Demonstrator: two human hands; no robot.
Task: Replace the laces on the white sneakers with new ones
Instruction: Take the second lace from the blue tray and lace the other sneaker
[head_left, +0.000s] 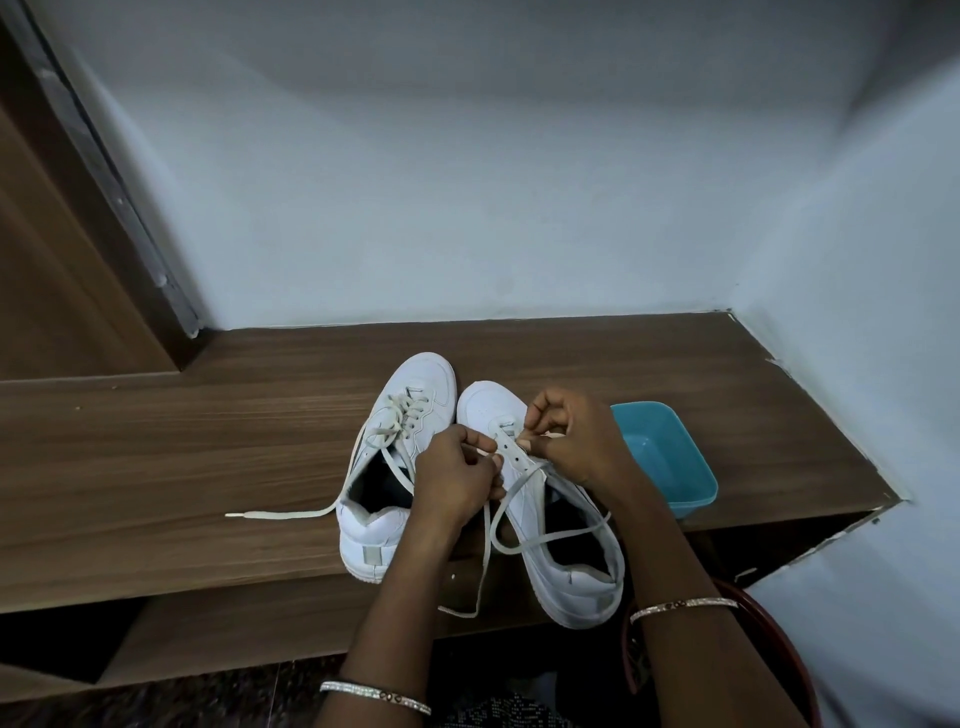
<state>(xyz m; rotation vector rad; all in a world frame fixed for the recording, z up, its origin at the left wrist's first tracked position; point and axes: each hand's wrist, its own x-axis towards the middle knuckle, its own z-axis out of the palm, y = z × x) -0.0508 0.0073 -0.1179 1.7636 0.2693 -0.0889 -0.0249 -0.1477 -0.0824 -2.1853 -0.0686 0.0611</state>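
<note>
Two white sneakers stand side by side on the wooden shelf (208, 441), toes pointing away from me. The left sneaker (387, 462) is laced, and one loose lace end (280, 514) trails left across the wood. Over the right sneaker (558, 525), my left hand (457, 480) pinches its off-white lace (511, 543) near the middle eyelets. My right hand (569, 434) grips the same lace at the upper eyelets near the toe. The lace's free ends loop across the shoe opening and hang over the shelf's front edge.
A turquoise plastic tub (667, 457) sits just right of the right sneaker, close to my right forearm. Pale walls close in behind and at the right. A brown wooden panel (57, 270) rises at the left. A red-rimmed round object (774, 644) lies below right.
</note>
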